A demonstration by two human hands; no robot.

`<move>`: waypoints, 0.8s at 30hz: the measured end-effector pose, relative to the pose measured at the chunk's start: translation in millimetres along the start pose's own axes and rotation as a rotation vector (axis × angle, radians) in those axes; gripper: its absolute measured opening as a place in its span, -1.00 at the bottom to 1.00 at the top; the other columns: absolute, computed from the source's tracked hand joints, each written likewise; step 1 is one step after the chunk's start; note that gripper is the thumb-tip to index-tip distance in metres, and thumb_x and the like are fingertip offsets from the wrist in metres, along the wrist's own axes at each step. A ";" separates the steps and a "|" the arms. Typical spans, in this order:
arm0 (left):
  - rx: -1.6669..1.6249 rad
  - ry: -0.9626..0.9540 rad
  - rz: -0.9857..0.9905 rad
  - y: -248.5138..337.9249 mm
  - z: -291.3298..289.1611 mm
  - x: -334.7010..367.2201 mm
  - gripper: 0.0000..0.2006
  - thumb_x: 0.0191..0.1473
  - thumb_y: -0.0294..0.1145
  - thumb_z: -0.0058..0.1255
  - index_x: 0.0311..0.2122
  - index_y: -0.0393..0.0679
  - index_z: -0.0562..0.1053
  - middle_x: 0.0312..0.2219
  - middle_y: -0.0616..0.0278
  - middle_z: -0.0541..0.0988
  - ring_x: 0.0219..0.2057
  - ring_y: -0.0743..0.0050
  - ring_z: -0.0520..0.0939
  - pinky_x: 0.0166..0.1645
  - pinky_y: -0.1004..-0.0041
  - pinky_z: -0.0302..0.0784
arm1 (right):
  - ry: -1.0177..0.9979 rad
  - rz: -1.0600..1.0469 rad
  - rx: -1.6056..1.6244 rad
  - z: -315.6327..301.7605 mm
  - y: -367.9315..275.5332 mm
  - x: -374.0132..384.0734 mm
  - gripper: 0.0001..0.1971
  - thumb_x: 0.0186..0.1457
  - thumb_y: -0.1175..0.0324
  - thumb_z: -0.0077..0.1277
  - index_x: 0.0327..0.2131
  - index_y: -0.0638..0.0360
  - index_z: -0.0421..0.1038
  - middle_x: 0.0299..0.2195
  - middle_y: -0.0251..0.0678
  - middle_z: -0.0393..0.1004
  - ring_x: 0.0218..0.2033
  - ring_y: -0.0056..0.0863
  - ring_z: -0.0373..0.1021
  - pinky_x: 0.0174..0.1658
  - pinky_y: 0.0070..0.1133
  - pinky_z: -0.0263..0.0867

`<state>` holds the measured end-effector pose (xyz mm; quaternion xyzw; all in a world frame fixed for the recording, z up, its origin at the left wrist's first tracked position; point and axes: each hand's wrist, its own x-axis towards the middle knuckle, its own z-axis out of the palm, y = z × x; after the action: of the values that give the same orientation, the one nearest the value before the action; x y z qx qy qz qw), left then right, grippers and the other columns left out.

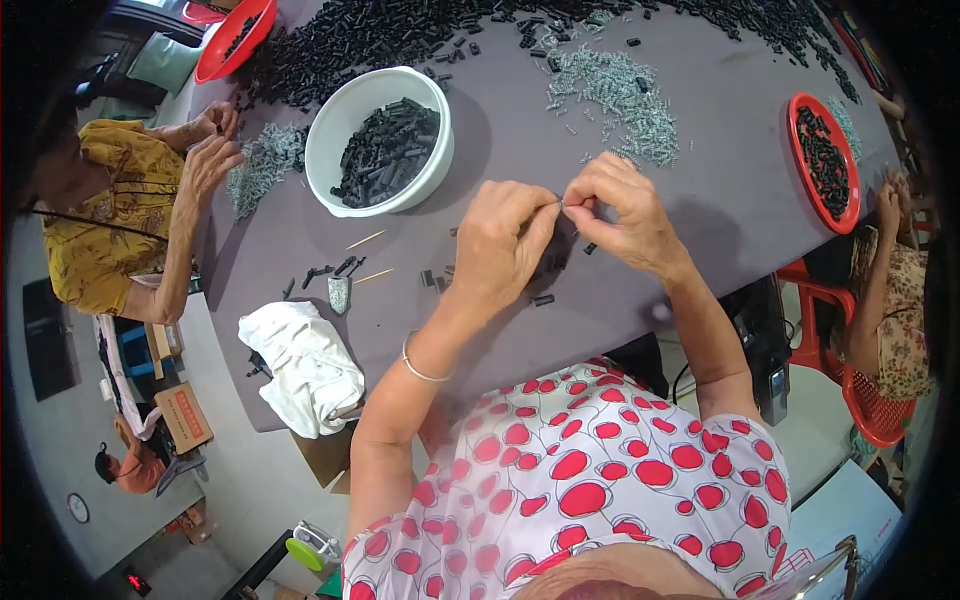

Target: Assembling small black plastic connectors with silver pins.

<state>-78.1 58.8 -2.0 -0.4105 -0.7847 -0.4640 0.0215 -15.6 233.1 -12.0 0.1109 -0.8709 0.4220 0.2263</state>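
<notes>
Over the grey-covered table (pixel 720 130) my left hand (pixel 505 240) and my right hand (pixel 630 215) meet at their fingertips. Both pinch at the same spot, and a tiny dark bit shows between them, too small to name. Below and around my hands lie several loose black plastic pieces (pixel 543 300). A white bowl (pixel 325 150) filled with black plastic pieces (pixel 390 155) stands left of my left hand. Beyond my right hand spreads a pile of small silvery springs or screws (pixel 620 105).
Two toothpicks (pixel 372 277), a small silvery-grey object (pixel 339 293) and a white cloth (pixel 300 365) lie at left. A large heap of black pieces (pixel 350 40) covers the far side. A red tray (pixel 825 165) stands at right. People sit at both sides, including one in a yellow shirt (pixel 100 230).
</notes>
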 end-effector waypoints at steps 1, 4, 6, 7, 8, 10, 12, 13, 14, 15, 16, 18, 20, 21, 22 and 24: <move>-0.090 -0.019 -0.142 1.0 0.0 0.8 -0.90 -0.01 -0.45 0.09 -0.40 -0.25 0.48 -0.49 0.16 0.52 -0.41 0.23 0.49 -0.30 0.34 0.40 | 0.019 -0.003 0.030 2.0 1.7 0.9 -0.89 -0.19 0.55 0.06 -0.52 0.12 0.36 -0.57 -0.45 0.32 -0.50 -0.50 0.25 -0.35 -0.53 0.10; -0.309 -0.053 -0.397 -4.1 4.1 1.5 -0.85 0.07 -0.39 0.03 -0.38 -0.27 0.47 -0.54 0.19 0.51 -0.48 0.40 0.49 -0.33 0.43 0.40 | 0.070 0.034 0.067 7.5 3.8 0.1 -0.88 -0.19 0.57 0.07 -0.51 0.16 0.36 -0.57 -0.43 0.34 -0.50 -0.51 0.26 -0.38 -0.55 0.17; -0.350 -0.051 -0.422 -1.6 3.8 5.5 -0.84 0.08 -0.39 0.03 -0.38 -0.29 0.47 -0.56 0.23 0.51 -0.49 0.50 0.48 -0.35 0.48 0.39 | 0.092 0.078 0.114 8.5 2.9 -0.7 -0.88 -0.19 0.58 0.07 -0.50 0.17 0.37 -0.56 -0.42 0.35 -0.49 -0.51 0.27 -0.38 -0.57 0.20; -0.394 -0.048 -0.447 -0.4 4.2 7.4 -0.83 0.10 -0.38 0.02 -0.38 -0.30 0.47 -0.58 0.28 0.50 -0.51 0.61 0.46 -0.36 0.53 0.39 | 0.112 0.121 0.159 8.8 2.6 -1.5 -0.88 -0.18 0.59 0.08 -0.49 0.19 0.38 -0.55 -0.41 0.36 -0.48 -0.52 0.28 -0.39 -0.58 0.23; -0.394 -0.051 -0.447 -1.4 5.9 7.5 -0.83 0.10 -0.38 0.02 -0.38 -0.30 0.47 -0.58 0.28 0.50 -0.51 0.61 0.46 -0.36 0.53 0.39 | 0.114 0.123 0.158 9.4 2.2 -2.5 -0.88 -0.18 0.59 0.08 -0.49 0.19 0.38 -0.55 -0.41 0.36 -0.48 -0.52 0.28 -0.39 -0.58 0.23; -0.554 -0.011 -0.491 -3.0 9.5 7.6 -0.83 0.10 -0.39 0.03 -0.38 -0.32 0.48 -0.58 0.35 0.50 -0.51 0.71 0.44 -0.38 0.59 0.38 | 0.140 0.145 0.151 9.4 1.9 -3.5 -0.88 -0.17 0.59 0.09 -0.47 0.22 0.40 -0.52 -0.39 0.39 -0.48 -0.53 0.30 -0.40 -0.61 0.26; -0.551 -0.009 -0.470 -0.7 11.9 9.3 -0.82 0.10 -0.39 0.03 -0.37 -0.33 0.49 -0.57 0.36 0.51 -0.50 0.72 0.45 -0.38 0.60 0.38 | 0.148 0.170 0.164 8.1 3.2 -4.4 -0.90 -0.15 0.58 0.09 -0.46 0.22 0.41 -0.52 -0.39 0.39 -0.49 -0.55 0.30 -0.40 -0.62 0.26; -0.548 -0.004 -0.451 0.6 13.0 9.9 -0.82 0.11 -0.39 0.03 -0.37 -0.34 0.49 -0.56 0.36 0.52 -0.50 0.73 0.45 -0.37 0.62 0.38 | 0.152 0.193 0.179 7.8 3.7 -5.2 -0.91 -0.12 0.57 0.08 -0.45 0.23 0.42 -0.52 -0.39 0.39 -0.50 -0.57 0.30 -0.41 -0.63 0.26; -0.548 -0.008 -0.451 1.8 13.8 10.7 -0.82 0.11 -0.39 0.03 -0.37 -0.34 0.49 -0.56 0.36 0.52 -0.50 0.73 0.45 -0.37 0.62 0.38 | 0.155 0.195 0.179 6.7 3.6 -6.2 -0.91 -0.12 0.57 0.08 -0.45 0.23 0.42 -0.52 -0.39 0.39 -0.50 -0.57 0.30 -0.41 -0.63 0.26; -0.543 0.001 -0.477 2.8 14.0 11.7 -0.84 0.09 -0.41 0.05 -0.36 -0.32 0.50 -0.56 0.35 0.52 -0.50 0.71 0.45 -0.37 0.61 0.38 | 0.154 0.254 0.226 5.4 3.2 -6.6 -0.92 -0.09 0.55 0.09 -0.43 0.24 0.44 -0.52 -0.41 0.40 -0.51 -0.62 0.30 -0.41 -0.66 0.26; -0.537 0.010 -0.503 3.4 14.3 12.2 -0.85 0.07 -0.42 0.07 -0.35 -0.31 0.51 -0.55 0.34 0.53 -0.50 0.70 0.45 -0.38 0.60 0.38 | 0.154 0.313 0.273 4.7 2.7 -7.2 -0.93 -0.06 0.53 0.09 -0.42 0.25 0.45 -0.51 -0.43 0.41 -0.51 -0.67 0.31 -0.41 -0.68 0.26; -0.437 0.038 -0.454 1.7 17.0 9.9 -0.88 0.05 -0.45 0.09 -0.35 -0.29 0.52 -0.54 0.30 0.54 -0.50 0.65 0.46 -0.39 0.58 0.38 | 0.147 0.411 0.387 6.0 1.3 -11.1 -0.91 -0.03 0.51 0.09 -0.39 0.26 0.45 -0.50 -0.45 0.42 -0.51 -0.71 0.31 -0.41 -0.72 0.26; -0.339 0.067 -0.404 2.5 18.5 9.4 -0.90 0.02 -0.47 0.10 -0.34 -0.27 0.53 -0.52 0.27 0.55 -0.51 0.61 0.48 -0.40 0.55 0.39 | 0.139 0.508 0.501 7.7 1.2 -12.7 -0.90 -0.01 0.49 0.09 -0.36 0.27 0.46 -0.49 -0.47 0.43 -0.50 -0.76 0.31 -0.40 -0.75 0.25; -0.295 0.083 -0.359 5.0 18.8 10.5 -0.90 0.02 -0.48 0.10 -0.35 -0.27 0.53 -0.52 0.34 0.55 -0.49 0.68 0.47 -0.39 0.58 0.37 | 0.158 0.557 0.569 8.2 0.8 -12.8 -0.89 0.00 0.48 0.09 -0.36 0.28 0.45 -0.47 -0.48 0.44 -0.50 -0.77 0.31 -0.39 -0.76 0.26; -0.250 0.099 -0.313 6.3 19.2 11.5 -0.91 0.01 -0.49 0.09 -0.36 -0.26 0.54 -0.52 0.40 0.55 -0.47 0.75 0.46 -0.38 0.61 0.36 | 0.178 0.605 0.638 8.2 0.7 -12.7 -0.88 0.01 0.47 0.09 -0.35 0.29 0.45 -0.45 -0.49 0.45 -0.49 -0.79 0.30 -0.38 -0.77 0.26; -0.172 0.104 -0.197 3.7 20.5 11.4 -0.93 0.00 -0.51 0.10 -0.37 -0.26 0.52 -0.49 0.28 0.56 -0.47 0.58 0.49 -0.36 0.54 0.38 | 0.174 0.594 0.654 6.3 1.1 -12.2 -0.90 0.01 0.49 0.08 -0.36 0.29 0.44 -0.46 -0.47 0.44 -0.49 -0.77 0.30 -0.39 -0.76 0.26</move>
<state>-76.1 82.0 -6.3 -0.3075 -0.7762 -0.5501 -0.0189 -7.3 228.9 -22.2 -0.1140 -0.6635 0.7296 0.1206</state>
